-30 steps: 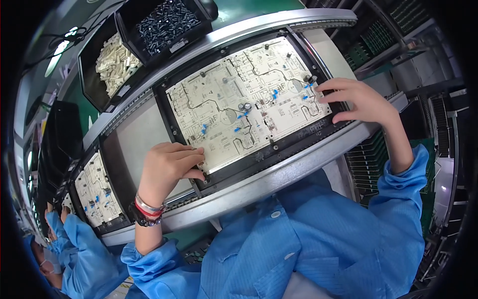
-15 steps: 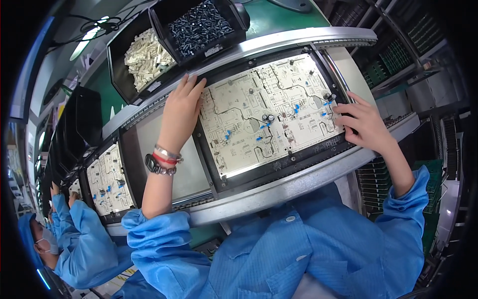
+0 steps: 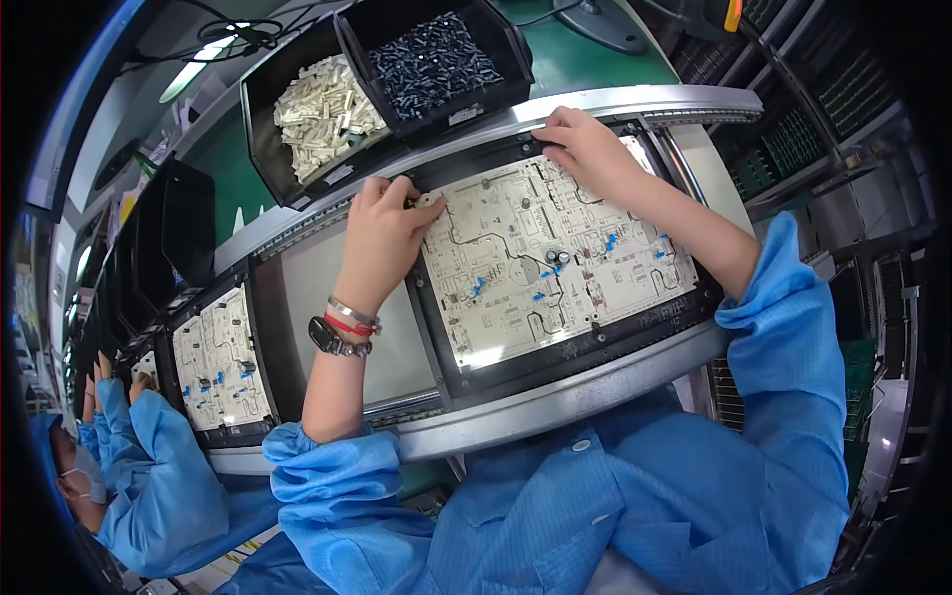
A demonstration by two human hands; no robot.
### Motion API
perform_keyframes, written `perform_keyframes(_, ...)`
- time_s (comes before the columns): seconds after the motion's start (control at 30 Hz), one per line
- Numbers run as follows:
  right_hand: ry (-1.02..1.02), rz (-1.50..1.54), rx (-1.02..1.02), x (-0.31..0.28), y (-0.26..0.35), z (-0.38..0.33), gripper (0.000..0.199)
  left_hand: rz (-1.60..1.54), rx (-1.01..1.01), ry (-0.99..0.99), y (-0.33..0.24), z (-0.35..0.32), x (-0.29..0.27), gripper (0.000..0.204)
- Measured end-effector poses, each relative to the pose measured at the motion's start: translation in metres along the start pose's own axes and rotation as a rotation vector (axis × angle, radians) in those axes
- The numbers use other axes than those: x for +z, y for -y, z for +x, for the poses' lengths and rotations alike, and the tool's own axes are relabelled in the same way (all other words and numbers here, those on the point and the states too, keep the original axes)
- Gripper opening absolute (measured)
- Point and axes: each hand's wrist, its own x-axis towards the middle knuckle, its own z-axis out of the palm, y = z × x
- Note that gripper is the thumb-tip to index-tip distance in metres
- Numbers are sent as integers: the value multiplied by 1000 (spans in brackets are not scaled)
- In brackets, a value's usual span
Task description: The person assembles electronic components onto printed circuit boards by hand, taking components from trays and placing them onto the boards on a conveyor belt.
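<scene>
Circuit board [image 3: 550, 263], pale with blue and dark parts on it, lies in a black carrier frame [image 3: 595, 342] on the curved conveyor track [image 3: 555, 407] right in front of you. Your left hand [image 3: 382, 233] sits at the board's upper left corner, fingers curled and pinching a small pale part [image 3: 429, 200] against the frame edge. Your right hand [image 3: 585, 149] rests on the upper right edge of the board, fingers bent down onto it; you cannot tell from here whether it holds anything. The two hands are well apart, with most of the board's face open between them.

Along the far side of the track, two black bins stand just beyond your fingers: a bin of white parts [image 3: 317, 104] to the left and a bin of dark parts [image 3: 431, 59] to the right, touching each other. The near rail of the track runs just above your blue smock [image 3: 635, 496], so the near edge of the board has little room. To the left of the board an empty grey stretch of the track [image 3: 337, 327] lies under your left forearm, then a second board [image 3: 220, 357] in its own frame. Farther left a co-worker's sleeve [image 3: 159, 476] reaches toward the track. Racks [image 3: 813, 129] crowd the right side.
</scene>
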Motion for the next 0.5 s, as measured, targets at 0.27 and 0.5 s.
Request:
perform_keyframes(0.27, -71, 246, 422, 13, 37, 9, 16, -81, -35, 33, -7, -3, -1, 26)
perform_keyframes(0.5, 6, -472, 320, -49, -24, -16, 20, 23, -24, -12, -7, -16, -4, 31)
